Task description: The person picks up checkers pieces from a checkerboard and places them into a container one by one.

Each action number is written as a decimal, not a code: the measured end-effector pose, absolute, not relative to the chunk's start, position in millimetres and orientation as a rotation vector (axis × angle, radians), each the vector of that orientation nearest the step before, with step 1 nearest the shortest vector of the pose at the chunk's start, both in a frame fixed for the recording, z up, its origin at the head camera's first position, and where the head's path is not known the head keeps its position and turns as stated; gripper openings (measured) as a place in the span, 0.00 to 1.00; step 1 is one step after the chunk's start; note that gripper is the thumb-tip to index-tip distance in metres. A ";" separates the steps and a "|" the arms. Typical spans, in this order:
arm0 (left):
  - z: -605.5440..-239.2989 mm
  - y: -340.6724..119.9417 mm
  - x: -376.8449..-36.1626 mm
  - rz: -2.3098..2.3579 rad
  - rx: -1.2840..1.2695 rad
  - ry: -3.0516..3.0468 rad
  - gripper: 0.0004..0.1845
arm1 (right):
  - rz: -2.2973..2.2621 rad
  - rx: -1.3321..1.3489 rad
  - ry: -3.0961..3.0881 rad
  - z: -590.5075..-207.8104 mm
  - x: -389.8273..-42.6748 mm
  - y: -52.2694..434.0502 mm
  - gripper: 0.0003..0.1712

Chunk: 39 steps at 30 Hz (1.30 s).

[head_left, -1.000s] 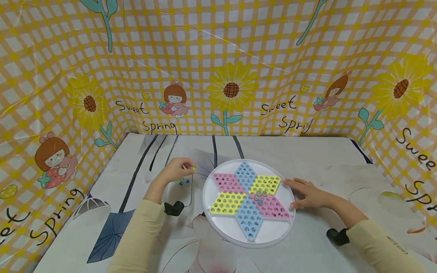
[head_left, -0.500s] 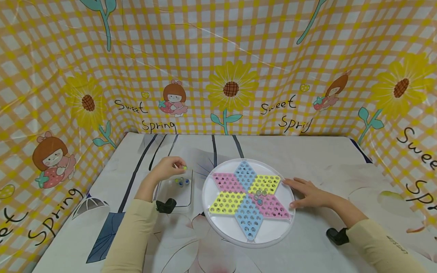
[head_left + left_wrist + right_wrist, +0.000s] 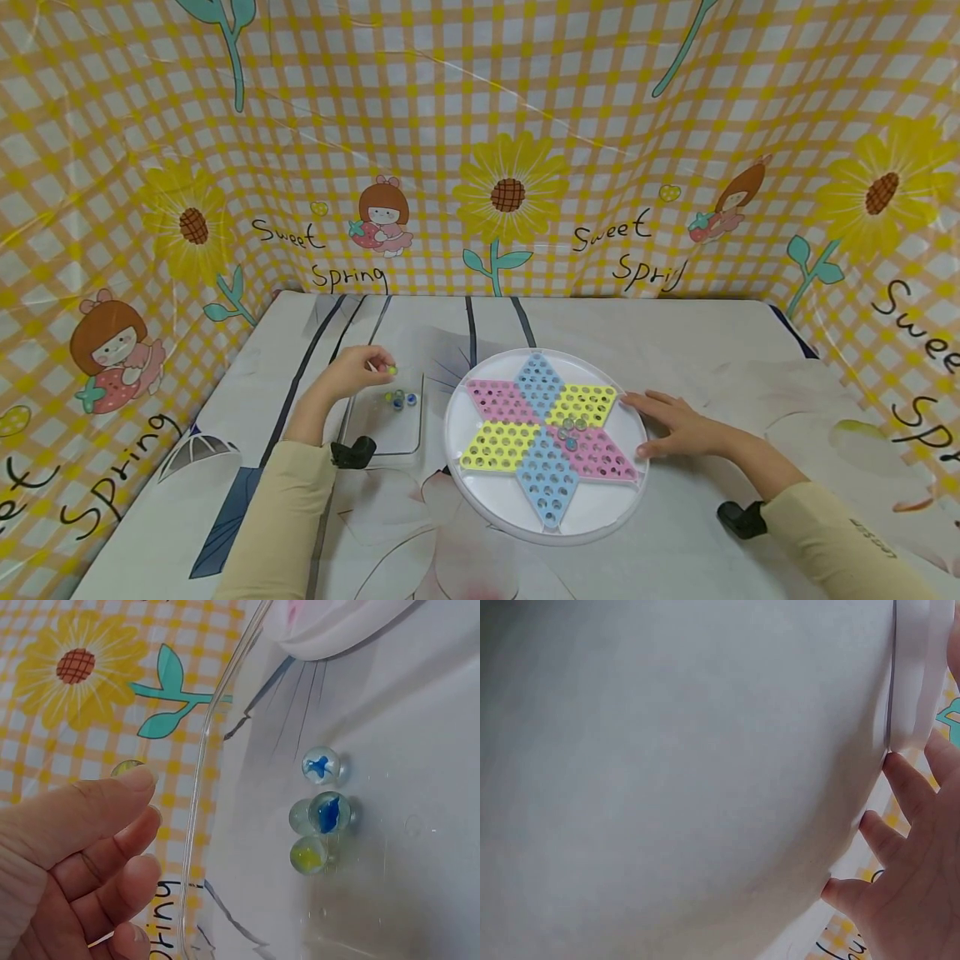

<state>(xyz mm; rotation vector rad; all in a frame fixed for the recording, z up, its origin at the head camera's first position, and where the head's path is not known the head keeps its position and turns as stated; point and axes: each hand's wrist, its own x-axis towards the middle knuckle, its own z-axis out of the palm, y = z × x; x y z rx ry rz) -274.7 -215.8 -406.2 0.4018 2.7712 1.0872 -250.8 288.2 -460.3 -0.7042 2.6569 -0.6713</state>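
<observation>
My left hand point(image 3: 378, 364) pinches a yellow-green marble point(image 3: 392, 369) between thumb and finger, above the far edge of a clear plastic tray point(image 3: 382, 433). Several glass marbles point(image 3: 401, 400) lie in that tray: two blue ones point(image 3: 328, 812) and a yellow one point(image 3: 308, 854) show in the left wrist view, where the pinched marble point(image 3: 127, 769) peeks out behind my thumb. My right hand point(image 3: 651, 425) rests flat, fingers straight, on the right rim of a round white board point(image 3: 480, 492) with a pink, yellow and blue star. A few marbles point(image 3: 572, 429) sit at the star's centre.
A checked sunflower curtain point(image 3: 510, 192) walls the table on three sides. The white cloth-covered table point(image 3: 712, 350) stretches behind and to the right of the board. In the right wrist view my fingers point(image 3: 900, 847) touch the board's white rim point(image 3: 911, 675).
My left hand has drawn back to the left, away from the board, with the marble still pinched. The clear tray and its marbles are now uncovered. The right hand has stayed put.
</observation>
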 end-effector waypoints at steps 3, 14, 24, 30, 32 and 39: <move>-405.6 -218.3 -272.9 1.105 0.396 2.766 0.07 | -0.673 -0.697 2.655 -459.4 -250.1 288.0 0.47; -403.2 -220.7 -268.7 1.118 0.368 2.742 0.11 | -0.667 -0.729 2.671 -461.5 -250.2 288.8 0.47; -402.6 -213.6 -269.0 1.118 0.381 2.758 0.12 | -0.683 -0.721 2.648 -461.0 -250.6 289.8 0.47; -402.1 -200.6 -268.7 1.147 0.460 2.745 0.13 | -0.673 -0.730 2.654 -463.1 -251.9 291.0 0.47; -402.5 -195.2 -269.0 1.162 0.490 2.733 0.13 | -0.672 -0.730 2.658 -463.9 -252.4 291.0 0.47; -402.4 -174.9 -270.5 1.215 0.546 2.686 0.14 | -0.675 -0.722 2.655 -463.0 -252.2 289.4 0.48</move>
